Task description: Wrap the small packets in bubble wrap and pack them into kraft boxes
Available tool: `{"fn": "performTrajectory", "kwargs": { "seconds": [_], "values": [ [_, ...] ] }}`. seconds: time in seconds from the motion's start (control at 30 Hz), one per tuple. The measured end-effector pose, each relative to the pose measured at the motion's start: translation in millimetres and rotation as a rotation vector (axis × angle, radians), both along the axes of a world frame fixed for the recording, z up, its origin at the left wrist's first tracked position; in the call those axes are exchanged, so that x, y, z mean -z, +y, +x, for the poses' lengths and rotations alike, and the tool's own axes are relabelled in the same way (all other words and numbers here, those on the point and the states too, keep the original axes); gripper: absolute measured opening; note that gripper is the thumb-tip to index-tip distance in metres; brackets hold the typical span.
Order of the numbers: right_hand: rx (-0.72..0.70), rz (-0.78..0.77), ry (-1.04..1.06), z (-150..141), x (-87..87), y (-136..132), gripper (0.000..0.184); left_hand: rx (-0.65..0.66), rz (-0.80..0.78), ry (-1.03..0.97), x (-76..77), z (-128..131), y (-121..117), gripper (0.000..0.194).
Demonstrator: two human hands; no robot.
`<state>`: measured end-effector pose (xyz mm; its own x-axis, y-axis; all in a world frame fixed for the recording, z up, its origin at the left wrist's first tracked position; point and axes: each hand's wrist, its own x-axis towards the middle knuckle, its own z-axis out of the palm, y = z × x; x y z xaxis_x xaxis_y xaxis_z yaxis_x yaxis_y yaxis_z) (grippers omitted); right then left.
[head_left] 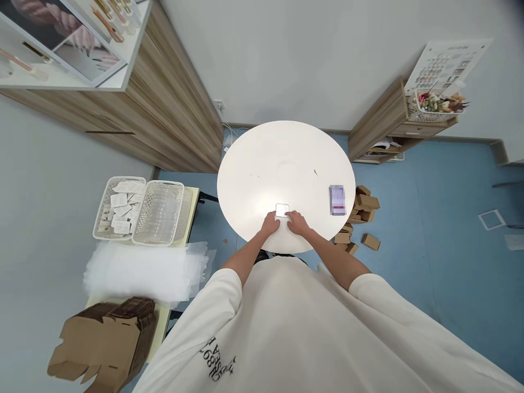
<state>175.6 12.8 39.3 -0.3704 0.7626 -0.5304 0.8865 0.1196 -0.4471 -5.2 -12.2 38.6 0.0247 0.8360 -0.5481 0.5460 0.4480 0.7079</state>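
Note:
A small flat rectangular case (282, 209), white with a pale clear-looking rim, lies near the front edge of the white oval table (282, 158). My left hand (271, 224) grips it at its left side and lower corner, fingers curled and thumb toward the front. At the lower right corner, my right hand (298, 224) holds it, with the index finger reaching onto its top. The case's contents are too small to make out. To the right on the tabletop lies a phone (338, 200) with a lit, blurred screen.
On the left, a side table (192, 215) carries white baskets (159, 213), one with packets, plus clear bags (143, 273) and flattened cardboard boxes (102, 344). Small brown boxes (365, 203) are piled on the floor at right. Wooden cabinets (172, 98) stand behind.

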Motion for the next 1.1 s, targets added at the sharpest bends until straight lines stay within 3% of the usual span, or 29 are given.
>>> {"fn": "performTrajectory", "kwargs": {
  "seconds": [0.37, 0.57, 0.77, 1.1],
  "values": [
    [0.204, -0.01, 0.093, -13, -7.5, -12, 0.052, -0.044, 0.013, -0.043, 2.7, -6, 0, 0.059],
    [0.264, 0.064, 0.049, -18, -21.7, 1, 0.04, -0.111, 0.146, 0.016, -4.7, -6, 10, 0.042],
    [0.285, 0.046, 0.061, -23, -33.1, 15, 0.034, -0.165, 0.129, 0.052, -5.0, -8, 22, 0.023],
    [0.023, 0.04, -0.003, -20, -45.0, 44, 0.034, -0.276, 0.055, -0.027, -1.0, -9, 40, 0.023]
  ]
}}
